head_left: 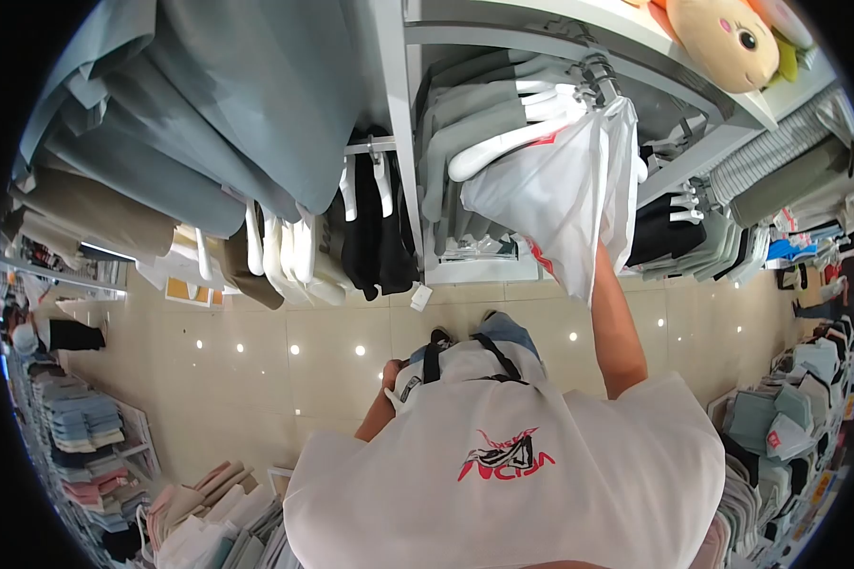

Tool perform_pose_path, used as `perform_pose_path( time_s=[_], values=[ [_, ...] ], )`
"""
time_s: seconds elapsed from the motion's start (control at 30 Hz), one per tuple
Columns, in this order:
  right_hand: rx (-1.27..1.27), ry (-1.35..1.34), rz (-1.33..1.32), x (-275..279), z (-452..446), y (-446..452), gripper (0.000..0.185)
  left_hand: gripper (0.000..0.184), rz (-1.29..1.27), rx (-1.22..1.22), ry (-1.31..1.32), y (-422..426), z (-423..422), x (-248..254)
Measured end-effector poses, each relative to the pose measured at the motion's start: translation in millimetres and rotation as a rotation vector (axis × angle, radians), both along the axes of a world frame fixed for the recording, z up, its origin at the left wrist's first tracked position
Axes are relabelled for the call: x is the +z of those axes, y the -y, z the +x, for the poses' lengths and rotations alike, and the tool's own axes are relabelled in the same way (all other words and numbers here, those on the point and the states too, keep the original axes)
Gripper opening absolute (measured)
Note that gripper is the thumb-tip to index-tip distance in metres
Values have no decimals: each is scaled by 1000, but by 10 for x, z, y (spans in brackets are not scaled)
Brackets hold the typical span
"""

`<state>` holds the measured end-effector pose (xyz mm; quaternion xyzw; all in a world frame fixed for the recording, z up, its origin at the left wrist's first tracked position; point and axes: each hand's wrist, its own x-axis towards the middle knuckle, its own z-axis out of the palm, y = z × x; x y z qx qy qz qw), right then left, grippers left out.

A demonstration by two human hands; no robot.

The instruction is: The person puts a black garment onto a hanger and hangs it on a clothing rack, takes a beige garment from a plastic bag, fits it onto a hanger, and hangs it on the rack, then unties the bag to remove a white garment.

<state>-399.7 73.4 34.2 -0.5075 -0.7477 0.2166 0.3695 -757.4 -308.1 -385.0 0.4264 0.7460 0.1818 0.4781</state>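
Observation:
My right arm reaches up to a thin white item with red print [550,194], either a plastic bag or a garment, which hangs beside the hangers on the rack. My right hand is hidden behind its folds, so its fingers do not show. Just behind it are a white hanger [503,152] and several grey garments [455,119]. My left hand [391,374] is low at my side, its fingers seemingly curled. It is close to a white bag [410,387] at my waist; what it holds, if anything, cannot be made out.
Grey-blue garments [247,104] hang large at the upper left, with black clothes [378,237] beside them. A plush toy [726,43] sits on the upper right shelf. Folded clothes [85,422] are stacked at the lower left. Tiled floor [247,379] lies between racks.

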Motion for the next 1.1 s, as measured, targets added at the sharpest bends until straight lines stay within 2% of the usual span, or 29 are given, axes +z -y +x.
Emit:
perform_pose_path(
  time_s=[0.07,0.23,0.4,0.47,0.57,0.67,0.8,0.87,1.03,1.07,1.1],
  values=[
    [4,-16,-2,-5,10,-2,61,44,24,-14,11,-50,5,163],
    [-9,-93,-18,-83,92,56,60,44,29,-68,-58,-162,36,181],
    [20,-195,-50,-144,209,104,58,46,-123,-227,-90,-331,43,188],
    [60,-107,-82,-103,262,164,58,47,-152,-217,-71,-316,24,191],
    [178,289,-194,264,313,213,70,46,-102,-83,-128,-316,120,278],
    [248,348,-154,321,367,246,67,42,-76,-95,-111,-306,103,149],
    [167,284,-85,237,338,217,58,41,-102,-185,-205,-376,145,420],
    [82,191,-81,164,313,157,54,41,-86,-135,-165,-308,96,90],
    [-66,27,-175,164,253,143,44,41,-114,-73,-197,-236,82,-24],
    [-72,33,-191,200,237,167,42,41,-58,-184,71,-207,-210,-498],
    [71,315,-24,285,247,209,40,41,-41,-277,369,-328,-313,-226]
  ],
)
